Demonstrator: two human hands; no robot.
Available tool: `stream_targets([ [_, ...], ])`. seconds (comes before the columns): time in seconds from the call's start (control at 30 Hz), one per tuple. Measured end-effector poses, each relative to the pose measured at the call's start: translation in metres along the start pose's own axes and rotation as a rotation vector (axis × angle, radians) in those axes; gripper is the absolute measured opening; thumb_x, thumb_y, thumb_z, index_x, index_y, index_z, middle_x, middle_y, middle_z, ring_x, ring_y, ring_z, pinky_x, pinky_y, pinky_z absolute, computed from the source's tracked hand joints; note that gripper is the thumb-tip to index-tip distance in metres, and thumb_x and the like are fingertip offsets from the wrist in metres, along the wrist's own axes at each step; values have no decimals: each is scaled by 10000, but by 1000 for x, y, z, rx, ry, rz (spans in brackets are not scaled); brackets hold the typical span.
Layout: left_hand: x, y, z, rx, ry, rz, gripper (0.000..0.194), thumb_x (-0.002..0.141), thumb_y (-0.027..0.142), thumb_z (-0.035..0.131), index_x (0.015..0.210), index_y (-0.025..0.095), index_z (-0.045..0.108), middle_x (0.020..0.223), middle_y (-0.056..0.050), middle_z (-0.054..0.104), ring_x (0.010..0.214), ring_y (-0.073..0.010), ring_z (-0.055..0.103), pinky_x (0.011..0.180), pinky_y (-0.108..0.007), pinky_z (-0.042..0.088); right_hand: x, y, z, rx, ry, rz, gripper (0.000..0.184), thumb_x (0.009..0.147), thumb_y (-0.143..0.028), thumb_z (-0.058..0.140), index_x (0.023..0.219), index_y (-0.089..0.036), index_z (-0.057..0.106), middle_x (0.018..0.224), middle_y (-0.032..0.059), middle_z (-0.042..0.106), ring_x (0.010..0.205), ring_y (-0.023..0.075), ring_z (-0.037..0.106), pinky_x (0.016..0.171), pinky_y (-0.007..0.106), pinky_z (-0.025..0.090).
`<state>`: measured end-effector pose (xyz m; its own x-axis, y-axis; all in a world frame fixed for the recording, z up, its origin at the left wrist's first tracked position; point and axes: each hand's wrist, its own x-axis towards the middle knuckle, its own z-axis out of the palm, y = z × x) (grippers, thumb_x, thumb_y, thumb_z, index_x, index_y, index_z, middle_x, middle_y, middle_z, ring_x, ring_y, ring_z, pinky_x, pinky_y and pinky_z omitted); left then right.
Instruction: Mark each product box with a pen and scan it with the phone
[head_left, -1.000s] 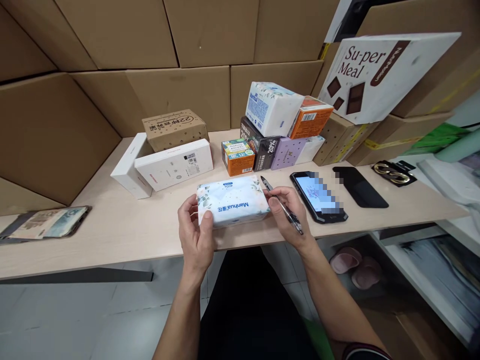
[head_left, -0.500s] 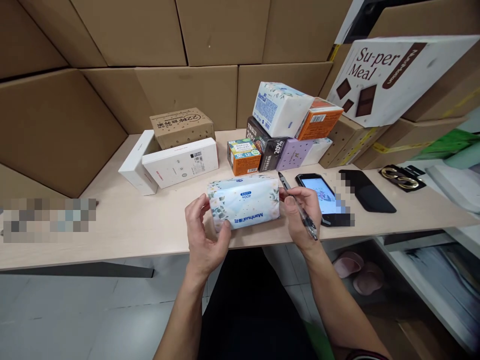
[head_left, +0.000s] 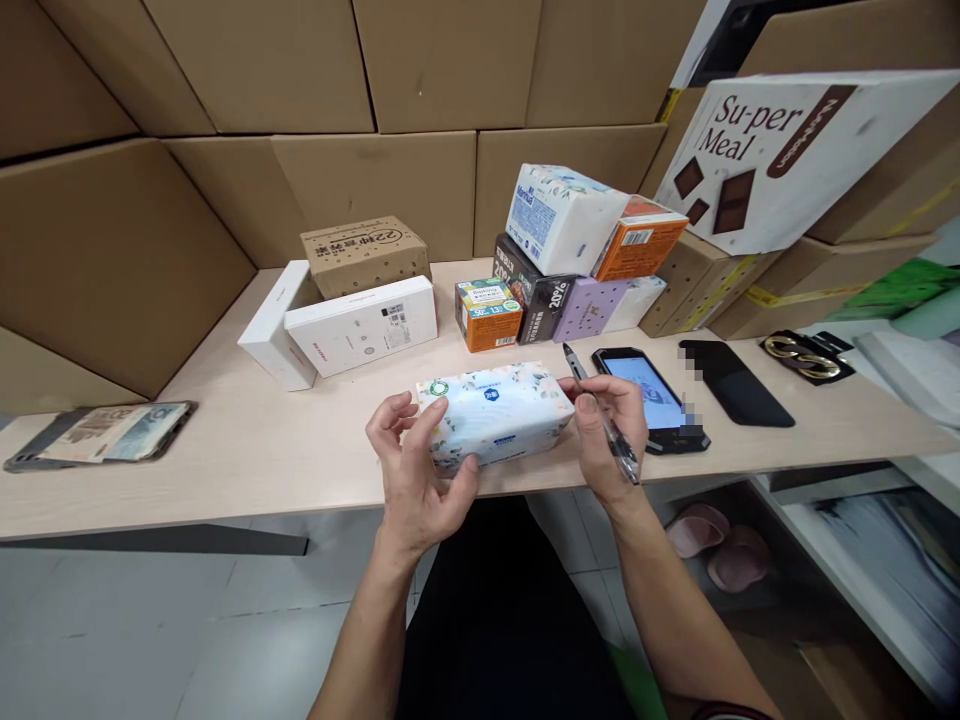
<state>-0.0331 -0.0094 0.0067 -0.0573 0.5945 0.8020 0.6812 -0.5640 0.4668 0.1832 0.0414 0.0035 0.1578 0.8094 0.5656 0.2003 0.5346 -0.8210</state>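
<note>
Step in hand, as judged: turning and handling the tissue pack [head_left: 499,415], which sits over the near edge of the table [head_left: 300,465]. Cannot tell whether its underside is resting or lifted.

Left hand [head_left: 420,495]: grip closed on the pack's left end, index finger over the top, thumb low on the near side. Right hand [head_left: 598,458]: grip closed round a pen [head_left: 616,440], fingertips close by the pack's right end; contact there unclear.

Any further turn calls for a steady left grip, light support at the right end, and the pen kept off the wrapper, which looks soft enough to dent.

Around the pack: small orange box [head_left: 491,328] just beyond; lit phone [head_left: 643,390] to its right; white box [head_left: 364,335] beyond, to its left; second tissue pack [head_left: 562,220] farther back, atop stacked boxes.

Against half a second ago: pack rolled, large Manhua lettering then facing up, now the blue emblem and green mark; lettering down on the near side. Left index has come over the top. Pen still in the right hand; the surrounding boxes unmoved.
</note>
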Motion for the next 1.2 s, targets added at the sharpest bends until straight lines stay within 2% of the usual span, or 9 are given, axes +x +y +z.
stream_targets([
  [0.2, -3, -3, 0, 7, -32, 48, 565, 829, 243, 708, 1364, 326, 545, 1512, -103, 333, 1426, -354, 378, 1113, -545, 414, 2, -3, 4, 61, 53, -7, 207, 964, -425, 565, 1083, -261, 523, 1037, 69, 740, 949, 225, 740, 856, 436, 585],
  [0.4, 5, -2, -1, 13, -40, 138, 484, 857, 206, 690, 1317, 285, 562, 1370, -105, 535, 1330, -314, 463, 1135, -578, 398, 17, -24, 11, 146, 258, -71, 238, 891, -272, 685, 986, -250, 468, 788, -17, 729, 724, 173, 734, 739, 371, 596],
  [0.5, 7, 1, -2, 28, -41, 151, 383, 883, 190, 664, 1255, 255, 596, 1340, -108, 547, 1308, -296, 482, 1127, -559, 411, 31, -45, 12, 197, 268, -117, 215, 922, -284, 655, 987, -246, 453, 668, -75, 671, 592, 142, 691, 628, 323, 578],
  [0.57, 7, 2, -2, 36, -42, 149, 333, 899, 184, 650, 1222, 246, 607, 1330, -107, 548, 1303, -288, 493, 1126, -554, 415, 41, -59, 15, 253, 214, -143, 201, 938, -309, 645, 983, -246, 460, 614, -101, 622, 545, 125, 663, 578, 289, 557],
  [0.67, 7, 3, -3, 47, -46, 142, 306, 909, 187, 642, 1207, 245, 605, 1330, -107, 542, 1301, -288, 493, 1122, -560, 421, 52, -77, 22, 324, 66, -126, 183, 951, -348, 637, 944, -255, 480, 579, -102, 604, 494, 105, 621, 500, 240, 513],
  [0.8, 6, 3, -3, 44, -51, 136, 303, 908, 193, 647, 1202, 254, 603, 1334, -104, 529, 1304, -294, 480, 1122, -567, 426, 59, -85, 35, 314, -226, 37, 261, 965, -477, 589, 861, -250, 513, 584, -65, 632, 474, 96, 590, 440, 215, 468],
  [0.93, 5, 2, -2, 51, -58, 114, 302, 904, 202, 656, 1199, 255, 609, 1352, -106, 519, 1314, -309, 462, 1120, -578, 422, 60, -79, 41, 211, -485, 178, 380, 967, -577, 522, 880, -213, 588, 643, -25, 654, 539, 97, 611, 480, 210, 488],
  [1.07, 4, 3, -2, 39, -46, 119, 299, 893, 191, 664, 1184, 243, 618, 1336, -107, 529, 1293, -308, 473, 1116, -579, 419, 60, -75, 39, 145, -576, 200, 378, 982, -545, 497, 913, -189, 606, 709, -12, 656, 571, 86, 585, 538, 217, 484],
  [1.2, 5, 4, -2, 23, -44, 110, 281, 904, 196, 649, 1180, 240, 621, 1321, -105, 535, 1287, -299, 483, 1119, -577, 419, 60, -77, 38, 44, -573, 123, 147, 917, -332, 594, 873, -192, 594, 735, -28, 618, 612, 81, 545, 566, 212, 429],
])
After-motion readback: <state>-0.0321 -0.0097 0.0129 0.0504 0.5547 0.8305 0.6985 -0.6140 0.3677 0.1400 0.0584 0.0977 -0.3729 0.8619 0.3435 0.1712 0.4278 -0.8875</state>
